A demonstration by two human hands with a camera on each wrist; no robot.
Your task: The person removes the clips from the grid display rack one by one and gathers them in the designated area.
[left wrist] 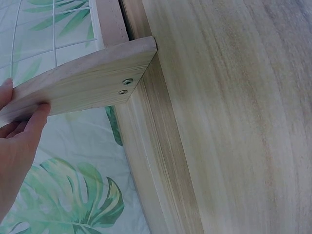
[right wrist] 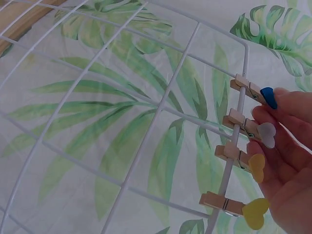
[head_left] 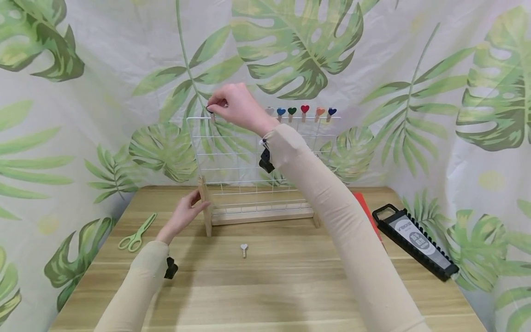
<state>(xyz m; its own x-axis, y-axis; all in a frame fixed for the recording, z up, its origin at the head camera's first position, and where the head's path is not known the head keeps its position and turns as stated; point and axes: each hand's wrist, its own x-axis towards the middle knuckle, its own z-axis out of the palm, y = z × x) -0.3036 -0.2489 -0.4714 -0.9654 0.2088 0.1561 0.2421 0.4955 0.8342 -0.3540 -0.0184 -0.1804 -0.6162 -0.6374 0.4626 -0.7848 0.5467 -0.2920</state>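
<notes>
We clip heart pegs on top wire of grid rack [head_left: 249,161]. Right hand [head_left: 234,107] pinches dark blue peg [right wrist: 253,91] at left end of top wire. Left hand [head_left: 184,214] grips wooden foot [left wrist: 83,85], steadying. Next, we judge: release peg, fetch white peg [head_left: 244,249] lying on table [head_left: 290,286] in front of rack. Open room there; scissors [head_left: 137,235] well apart.

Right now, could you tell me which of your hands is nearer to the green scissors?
Left. The left hand grips the rack's wooden post, just right of the green scissors. The right hand is far off, at the rack's top wire.
</notes>
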